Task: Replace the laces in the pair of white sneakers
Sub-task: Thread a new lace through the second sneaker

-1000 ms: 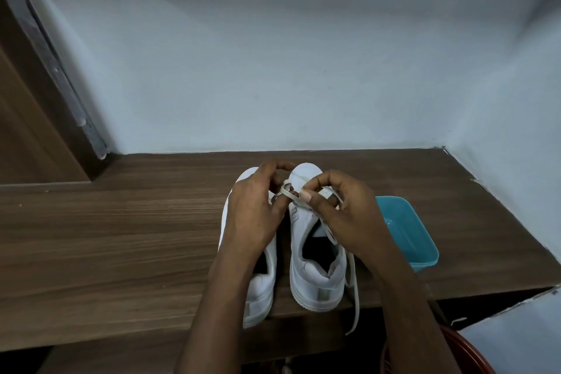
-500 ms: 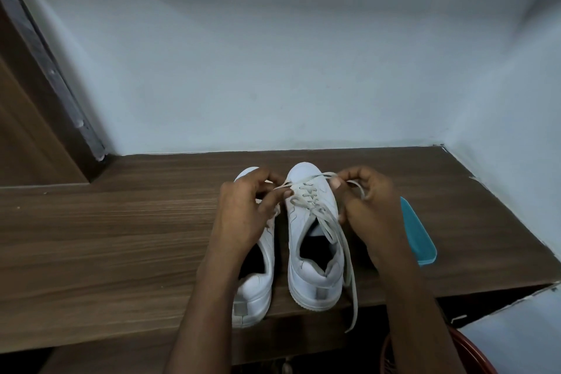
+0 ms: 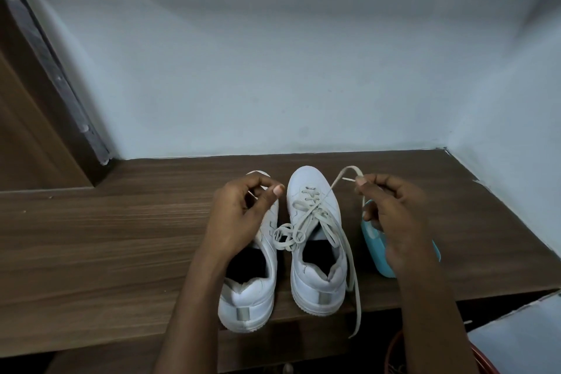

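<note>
**Lace End Lifted From the Laced Sneaker**

A flat off-white lace [image 3: 315, 212] is threaded loosely through the eyelets of the white low-top sneaker on the right [image 3: 318, 288]. One end is pinched between thumb and forefinger of the right hand [image 3: 397, 222] and held raised beside the toe, apparently so that the lace can be drawn out eyelet by eyelet. A slack loop is spilled between the shoes, and a long tail is hung over the near edge of the brown wood-grain desk [image 3: 106, 237]. The second white sneaker [image 3: 252, 291], in which no lace is seen, is set just beside the first. Both are pointed away from the person toward the wall, long axes parallel, heels at the near edge. The left hand [image 3: 239, 215] is curled above the second sneaker, thumb near forefinger; whether anything is pinched cannot be told. A teal plastic tray [image 3: 375, 252] is partly hidden behind the right hand.
</note>
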